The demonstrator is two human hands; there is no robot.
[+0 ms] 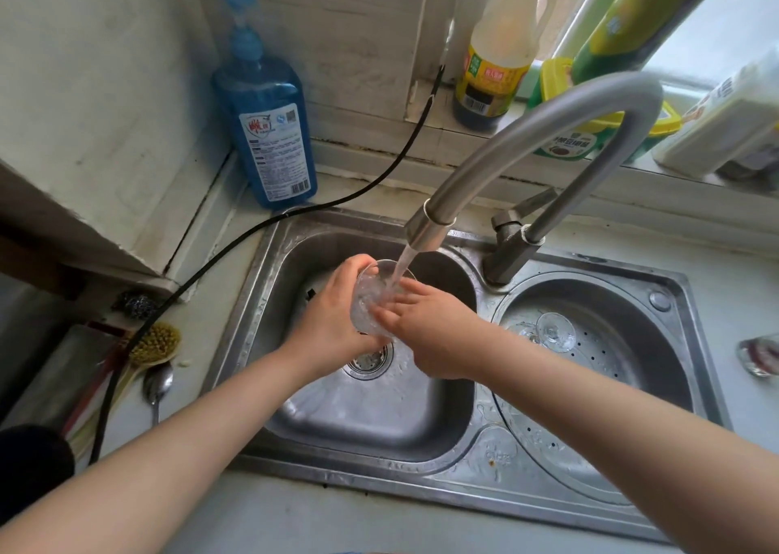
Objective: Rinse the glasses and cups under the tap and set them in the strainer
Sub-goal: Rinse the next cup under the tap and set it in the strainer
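Observation:
Over the left sink basin (362, 418), my left hand (333, 321) grips a clear glass (373, 296) from its left side, fingers curled round the rim. Water runs from the grey tap (430, 226) straight into the glass. My right hand (425, 330) lies with straight fingers against the glass's right side. In the round perforated strainer (624, 368) on the right lies a clear stemmed glass (552, 332), tipped over. Another clear glass (761, 355) stands on the counter at the right edge.
A blue pump bottle (269, 110) stands behind the sink at the left. A black cable (236, 243) crosses the counter. A brush (156, 342), a spoon (157, 385) and a steel scourer (137, 302) lie left of the sink. Bottles (493, 64) line the window sill.

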